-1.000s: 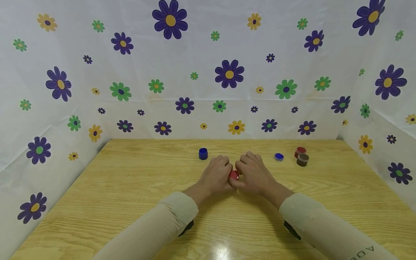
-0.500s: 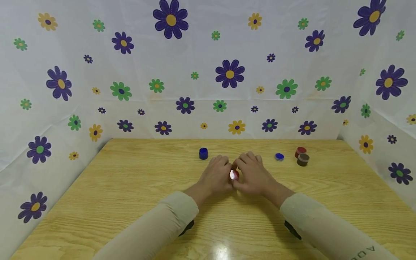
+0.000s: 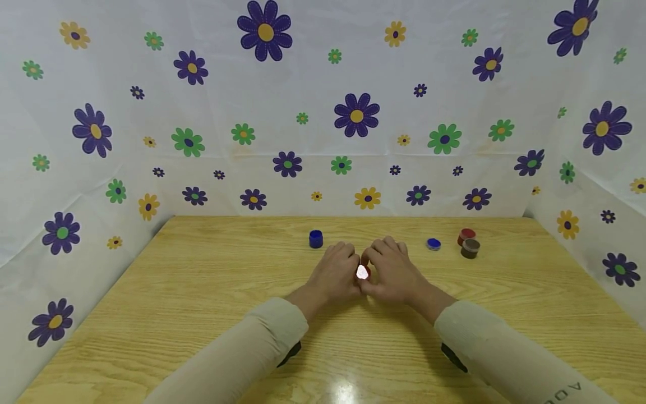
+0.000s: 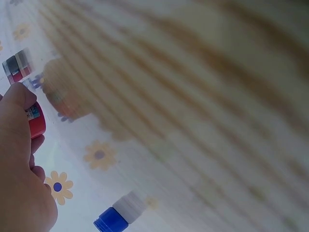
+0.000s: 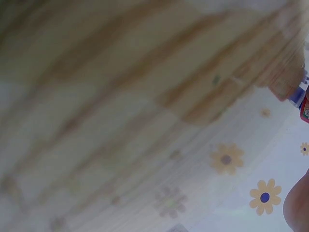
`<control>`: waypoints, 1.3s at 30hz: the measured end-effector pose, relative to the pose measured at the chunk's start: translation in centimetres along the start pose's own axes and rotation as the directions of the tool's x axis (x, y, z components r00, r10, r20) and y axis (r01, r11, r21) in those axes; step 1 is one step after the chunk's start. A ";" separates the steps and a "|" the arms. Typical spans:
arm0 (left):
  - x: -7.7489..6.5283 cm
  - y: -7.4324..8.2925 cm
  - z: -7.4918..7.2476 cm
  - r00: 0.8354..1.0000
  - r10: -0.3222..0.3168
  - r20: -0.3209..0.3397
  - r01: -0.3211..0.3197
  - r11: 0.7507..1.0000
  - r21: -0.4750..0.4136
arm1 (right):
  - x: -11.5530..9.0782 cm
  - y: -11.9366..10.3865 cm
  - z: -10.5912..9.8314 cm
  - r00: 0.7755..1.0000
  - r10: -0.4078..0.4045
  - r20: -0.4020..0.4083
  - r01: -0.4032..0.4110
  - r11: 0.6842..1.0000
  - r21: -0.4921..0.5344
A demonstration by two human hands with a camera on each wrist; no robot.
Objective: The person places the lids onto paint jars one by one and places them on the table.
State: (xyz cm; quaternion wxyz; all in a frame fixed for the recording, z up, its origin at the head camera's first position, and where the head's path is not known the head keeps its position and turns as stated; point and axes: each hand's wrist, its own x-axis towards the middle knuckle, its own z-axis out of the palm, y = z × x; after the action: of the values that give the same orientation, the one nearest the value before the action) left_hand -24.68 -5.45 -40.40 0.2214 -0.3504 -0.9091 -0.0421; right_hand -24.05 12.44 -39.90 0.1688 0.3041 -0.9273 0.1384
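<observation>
Between both hands, in the head view, is a small red paint jar (image 3: 362,273), its top showing a bright white glare. My left hand (image 3: 337,272) grips it from the left; in the left wrist view the thumb lies over the labelled red side. From the right, my right hand (image 3: 395,272) curls its thumb and index finger around the same jar. Only a sliver of the jar and part of the right hand (image 5: 298,205) show at the edge of the right wrist view. Fingers hide much of the jar's side.
A blue paint jar (image 3: 315,239) stands without a lid behind the left hand. A blue lid (image 3: 433,244) lies to the right, beside a dark brown jar (image 3: 470,248) and another red jar (image 3: 466,234). Flowered white cloth (image 3: 303,179) walls the wooden table (image 3: 202,314) at the back and sides.
The red jar has turned slightly in the hands, and its top has gone from plain red to a strong white glare. The right fingers have shifted a little; the other jars stay put.
</observation>
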 end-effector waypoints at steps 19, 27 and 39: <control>0.2 0.0 -0.1 1.000 0.009 0.015 -0.008 1.000 -0.003 | -0.1 0.1 -0.3 0.998 0.065 0.003 -0.064 0.998 -0.020; -0.1 -0.1 0.2 1.000 -0.008 0.010 0.008 0.999 -0.036 | -0.1 0.3 0.1 0.999 -0.015 0.032 0.013 0.998 0.058; 0.1 0.0 0.0 0.998 -0.004 0.064 0.007 0.999 -0.046 | 0.0 0.7 -0.3 0.996 -0.039 0.083 0.031 0.995 0.093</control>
State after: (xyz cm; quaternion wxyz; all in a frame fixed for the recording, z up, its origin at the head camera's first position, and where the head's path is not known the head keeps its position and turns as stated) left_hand -24.72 -5.40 -40.34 0.1842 -0.3541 -0.9154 -0.0524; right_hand -24.41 13.08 -39.77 0.1174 0.3333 -0.9209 0.1647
